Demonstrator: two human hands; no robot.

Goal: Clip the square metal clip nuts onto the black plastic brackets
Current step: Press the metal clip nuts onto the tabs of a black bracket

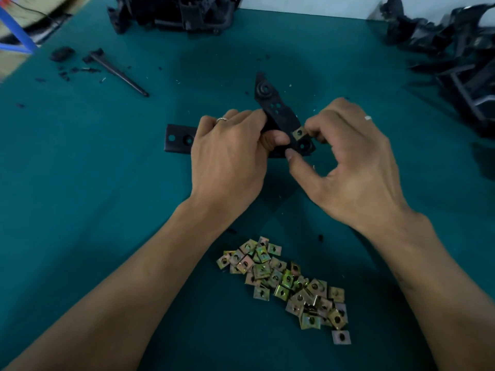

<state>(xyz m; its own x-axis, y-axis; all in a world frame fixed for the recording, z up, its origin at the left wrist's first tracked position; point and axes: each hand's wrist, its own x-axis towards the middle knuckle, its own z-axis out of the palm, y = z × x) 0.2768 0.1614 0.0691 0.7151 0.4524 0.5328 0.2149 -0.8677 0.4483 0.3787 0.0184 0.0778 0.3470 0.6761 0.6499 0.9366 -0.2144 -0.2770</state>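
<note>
My left hand (230, 156) grips a long black plastic bracket (278, 113) by its middle, holding it above the table with its round boss pointing away. My right hand (348, 156) pinches a square metal clip nut (299, 133) against the bracket's near right edge. A second black bracket (178, 139) lies flat on the table, partly hidden under my left hand. A heap of several brass-coloured clip nuts (289, 282) lies on the teal table between my forearms.
A black pointed tool (117, 72) and small black scraps lie at the far left. Piles of black plastic parts stand at the back centre (174, 12) and along the right edge (455, 49). A blue frame (16, 30) crosses the top left corner.
</note>
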